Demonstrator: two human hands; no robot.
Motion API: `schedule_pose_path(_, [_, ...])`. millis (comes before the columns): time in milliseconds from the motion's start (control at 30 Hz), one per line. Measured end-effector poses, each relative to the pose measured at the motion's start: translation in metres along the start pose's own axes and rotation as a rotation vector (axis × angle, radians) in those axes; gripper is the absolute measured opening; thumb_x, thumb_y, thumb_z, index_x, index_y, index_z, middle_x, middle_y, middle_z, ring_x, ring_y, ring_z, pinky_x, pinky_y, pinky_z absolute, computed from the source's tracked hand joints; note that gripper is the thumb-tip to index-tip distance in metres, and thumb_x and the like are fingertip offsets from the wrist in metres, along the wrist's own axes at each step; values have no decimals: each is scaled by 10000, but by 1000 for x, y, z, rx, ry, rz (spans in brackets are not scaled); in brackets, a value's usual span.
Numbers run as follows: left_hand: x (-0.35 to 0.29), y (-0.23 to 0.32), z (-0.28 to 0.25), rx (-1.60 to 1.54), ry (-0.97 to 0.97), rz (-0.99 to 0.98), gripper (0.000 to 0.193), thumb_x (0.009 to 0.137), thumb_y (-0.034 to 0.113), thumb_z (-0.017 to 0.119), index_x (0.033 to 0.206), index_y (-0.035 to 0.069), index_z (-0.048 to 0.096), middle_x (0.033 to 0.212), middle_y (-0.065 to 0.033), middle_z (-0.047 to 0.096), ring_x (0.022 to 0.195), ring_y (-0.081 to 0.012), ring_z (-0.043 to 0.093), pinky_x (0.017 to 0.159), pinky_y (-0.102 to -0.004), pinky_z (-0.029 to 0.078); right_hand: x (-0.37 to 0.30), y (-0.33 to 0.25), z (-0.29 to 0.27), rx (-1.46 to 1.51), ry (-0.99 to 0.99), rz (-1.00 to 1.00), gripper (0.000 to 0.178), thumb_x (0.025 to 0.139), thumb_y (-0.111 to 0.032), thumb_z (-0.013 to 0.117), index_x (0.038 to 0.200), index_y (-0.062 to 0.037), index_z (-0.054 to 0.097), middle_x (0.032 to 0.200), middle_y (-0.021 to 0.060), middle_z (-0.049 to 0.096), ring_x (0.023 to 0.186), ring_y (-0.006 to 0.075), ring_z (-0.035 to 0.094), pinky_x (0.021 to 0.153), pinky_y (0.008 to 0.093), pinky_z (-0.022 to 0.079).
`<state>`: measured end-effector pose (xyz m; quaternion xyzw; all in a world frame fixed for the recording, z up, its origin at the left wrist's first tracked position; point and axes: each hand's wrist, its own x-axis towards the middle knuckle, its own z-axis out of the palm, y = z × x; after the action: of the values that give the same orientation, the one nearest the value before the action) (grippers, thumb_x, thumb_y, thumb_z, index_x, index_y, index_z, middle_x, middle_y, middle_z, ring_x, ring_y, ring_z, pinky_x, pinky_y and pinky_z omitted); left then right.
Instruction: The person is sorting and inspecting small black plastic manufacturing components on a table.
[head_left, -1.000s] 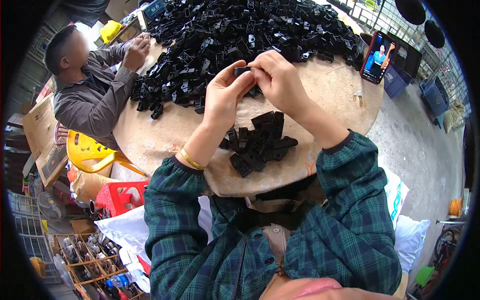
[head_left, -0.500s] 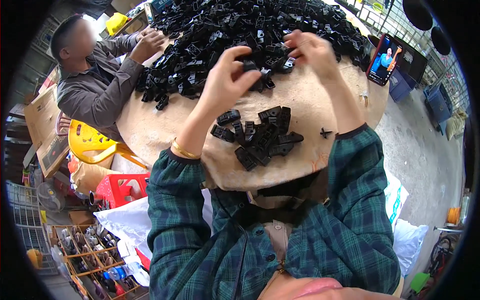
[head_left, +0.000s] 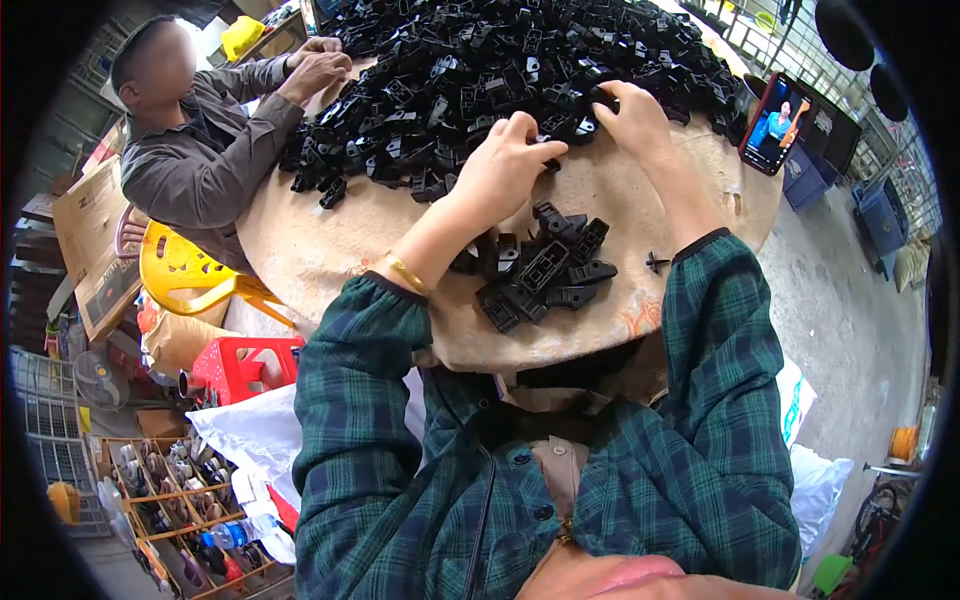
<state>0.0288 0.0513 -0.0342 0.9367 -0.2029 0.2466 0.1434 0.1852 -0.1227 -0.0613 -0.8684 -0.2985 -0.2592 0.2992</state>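
A large heap of black plastic connector parts [head_left: 440, 85] covers the far half of the round table. At its near edge my left hand [head_left: 505, 165] is closed, thumb and fingers pinched around a black plastic part that mostly hides behind them. To its right, my right hand [head_left: 637, 122] reaches into the heap's edge, thumb and fingertips closing on another black part. Nearer to me lies a small group of black connector parts [head_left: 545, 268], partly covered by my left forearm. A tiny cross-shaped black piece [head_left: 656, 262] sits alone to their right.
The table has a beige cloth [head_left: 320, 250]. A lit phone [head_left: 772, 125] leans at its right edge. Across on the left, a co-worker [head_left: 200, 160] has both hands by the heap. Yellow [head_left: 175, 275] and red [head_left: 235, 370] plastic seats stand at the left.
My left hand has moved right and turned palm-down, close to the heap's edge. My right hand has settled onto a part there. A part now lies loose near the heap's front left.
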Motion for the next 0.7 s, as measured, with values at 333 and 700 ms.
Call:
schedule_pose_path(333, [7, 0, -5, -389, 260, -205, 252, 733, 36, 654, 983, 49, 623, 877, -108, 615, 837, -245, 579, 739, -316, 476, -12, -57, -24, 698, -97, -21, 296, 884, -111, 557, 1175, -54, 562, 885, 24, 593, 733, 65, 546, 641, 212, 484])
schedule_pose_path(700, [5, 5, -15, -1125, 424, -503, 228, 827, -4, 603, 1048, -59, 582, 909, -89, 645, 815, -119, 618, 755, -243, 526, -23, -98, -45, 769, -86, -207, 310, 801, -16, 624, 1108, -5, 591, 931, 80, 612, 818, 138, 605, 716, 252, 510])
